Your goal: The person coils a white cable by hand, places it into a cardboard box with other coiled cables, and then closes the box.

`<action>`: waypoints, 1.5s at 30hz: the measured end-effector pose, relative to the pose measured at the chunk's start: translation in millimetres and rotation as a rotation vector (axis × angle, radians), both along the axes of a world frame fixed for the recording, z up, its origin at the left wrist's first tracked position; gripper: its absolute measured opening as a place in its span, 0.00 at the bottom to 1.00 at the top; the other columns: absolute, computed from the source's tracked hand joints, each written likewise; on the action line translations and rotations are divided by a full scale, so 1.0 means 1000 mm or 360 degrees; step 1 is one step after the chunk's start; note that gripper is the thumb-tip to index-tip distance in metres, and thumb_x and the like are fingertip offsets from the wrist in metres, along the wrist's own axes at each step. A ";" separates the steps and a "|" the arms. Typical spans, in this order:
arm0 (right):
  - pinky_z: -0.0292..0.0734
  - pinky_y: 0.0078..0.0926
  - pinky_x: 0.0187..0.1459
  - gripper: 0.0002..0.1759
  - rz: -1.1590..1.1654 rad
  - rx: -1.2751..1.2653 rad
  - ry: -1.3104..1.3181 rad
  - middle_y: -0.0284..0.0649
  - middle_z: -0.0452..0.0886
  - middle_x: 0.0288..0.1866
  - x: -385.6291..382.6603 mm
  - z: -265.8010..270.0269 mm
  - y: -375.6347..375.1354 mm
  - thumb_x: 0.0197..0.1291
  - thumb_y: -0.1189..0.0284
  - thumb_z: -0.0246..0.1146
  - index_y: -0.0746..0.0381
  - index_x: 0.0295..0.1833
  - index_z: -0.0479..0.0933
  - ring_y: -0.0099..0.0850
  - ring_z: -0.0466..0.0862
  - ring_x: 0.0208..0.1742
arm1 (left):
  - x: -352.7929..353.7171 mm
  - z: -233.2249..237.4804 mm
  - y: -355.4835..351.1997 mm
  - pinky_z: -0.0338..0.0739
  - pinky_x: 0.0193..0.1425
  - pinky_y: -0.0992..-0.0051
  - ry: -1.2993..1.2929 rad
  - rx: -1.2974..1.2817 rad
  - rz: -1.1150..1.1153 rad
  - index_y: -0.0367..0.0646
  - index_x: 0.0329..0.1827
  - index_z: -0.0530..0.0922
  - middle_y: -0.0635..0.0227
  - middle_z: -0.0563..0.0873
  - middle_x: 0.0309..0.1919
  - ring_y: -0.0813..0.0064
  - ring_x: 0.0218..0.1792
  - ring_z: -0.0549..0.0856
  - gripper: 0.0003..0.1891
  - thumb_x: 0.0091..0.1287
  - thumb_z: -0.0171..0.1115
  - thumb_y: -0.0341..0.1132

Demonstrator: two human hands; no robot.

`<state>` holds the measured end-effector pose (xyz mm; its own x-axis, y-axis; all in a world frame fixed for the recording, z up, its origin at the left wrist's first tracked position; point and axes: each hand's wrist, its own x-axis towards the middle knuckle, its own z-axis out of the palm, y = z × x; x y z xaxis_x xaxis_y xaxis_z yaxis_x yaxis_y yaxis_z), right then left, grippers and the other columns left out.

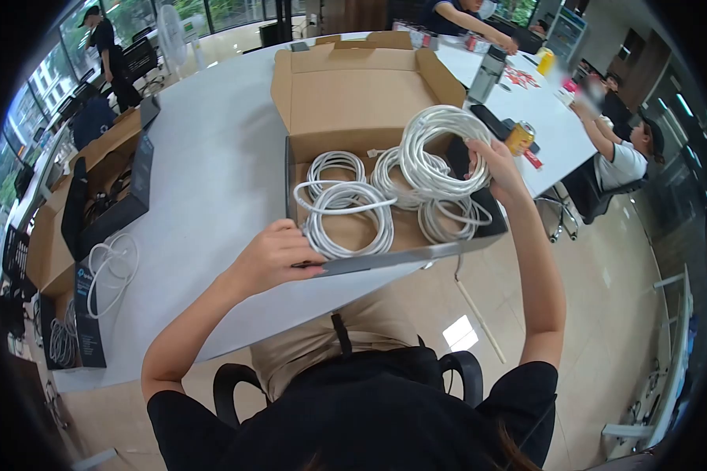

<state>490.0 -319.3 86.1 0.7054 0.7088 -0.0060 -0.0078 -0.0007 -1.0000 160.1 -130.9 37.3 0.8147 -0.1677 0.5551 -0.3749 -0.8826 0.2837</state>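
Note:
My right hand (pixel 499 169) is closed round a thick coil of white cable (pixel 426 169), raised over the right side of an open cardboard box (pixel 385 257). My left hand (pixel 281 257) grips the box's front left edge; a small dark strip shows by its fingertips, too small to name. Inside the box lie more coils: a large white cable coil (pixel 349 250) at the front left, a smaller coil (pixel 310 174) behind it, and a grey-white coil (pixel 448 231) at the front right. Another coil is partly hidden behind the raised one. The lid (pixel 361 90) stands folded back.
On the white table (pixel 204 157), a dark box of black cables (pixel 114 192) and a box with a grey coil (pixel 86 314) stand left, near a loose white cable (pixel 118 271). A bottle (pixel 489 74) and yellow can (pixel 520 137) stand right. Other people sit beyond.

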 end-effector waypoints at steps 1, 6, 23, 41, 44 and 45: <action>0.76 0.21 0.21 0.08 0.0113 -0.0081 0.0081 0.29 0.69 0.19 -0.003 -0.001 0.010 0.60 0.69 0.58 0.60 0.32 0.69 0.19 0.72 0.15 | -0.013 0.002 0.004 0.69 0.43 0.75 0.0045 0.0009 0.0033 0.44 0.30 0.81 0.72 0.81 0.25 0.74 0.28 0.77 0.07 0.48 0.70 0.30; 0.76 0.20 0.25 0.11 0.0672 -0.0455 0.0036 0.34 0.75 0.26 -0.023 -0.007 0.058 0.58 0.69 0.60 0.64 0.40 0.70 0.22 0.79 0.24 | -0.067 0.013 0.010 0.70 0.41 0.75 0.0228 -0.0053 0.0196 0.44 0.32 0.81 0.72 0.81 0.26 0.72 0.29 0.77 0.11 0.45 0.72 0.30; 0.43 0.42 0.71 0.59 0.1262 -0.0496 -0.1915 0.48 0.44 0.75 -0.064 -0.008 0.076 0.41 0.43 0.68 0.58 0.73 0.48 0.46 0.44 0.75 | -0.135 0.159 -0.044 0.81 0.38 0.56 -0.0454 0.0363 -0.0275 0.54 0.47 0.71 0.79 0.66 0.54 0.68 0.50 0.73 0.19 0.56 0.57 0.20; 0.26 0.55 0.69 0.57 0.1088 -0.0623 -0.1784 0.46 0.50 0.74 -0.071 -0.001 0.066 0.41 0.41 0.67 0.54 0.73 0.50 0.43 0.40 0.76 | -0.100 0.170 -0.023 0.72 0.49 0.64 -0.0957 0.0500 -0.0286 0.47 0.54 0.69 0.71 0.71 0.51 0.70 0.51 0.74 0.18 0.61 0.53 0.23; 0.29 0.57 0.69 0.44 0.0894 -0.0422 -0.1725 0.47 0.54 0.73 -0.061 0.014 0.074 0.50 0.50 0.65 0.55 0.70 0.58 0.44 0.46 0.75 | -0.097 0.167 -0.026 0.71 0.51 0.64 -0.0948 0.0578 -0.0293 0.45 0.55 0.68 0.69 0.72 0.52 0.70 0.52 0.74 0.18 0.62 0.53 0.24; 0.32 0.58 0.68 0.39 0.0749 -0.0368 -0.1693 0.47 0.57 0.72 -0.054 0.017 0.079 0.53 0.54 0.65 0.56 0.68 0.61 0.45 0.49 0.74 | -0.098 0.164 -0.027 0.70 0.52 0.64 -0.0959 0.0613 -0.0290 0.45 0.56 0.68 0.68 0.72 0.52 0.69 0.52 0.74 0.18 0.62 0.53 0.25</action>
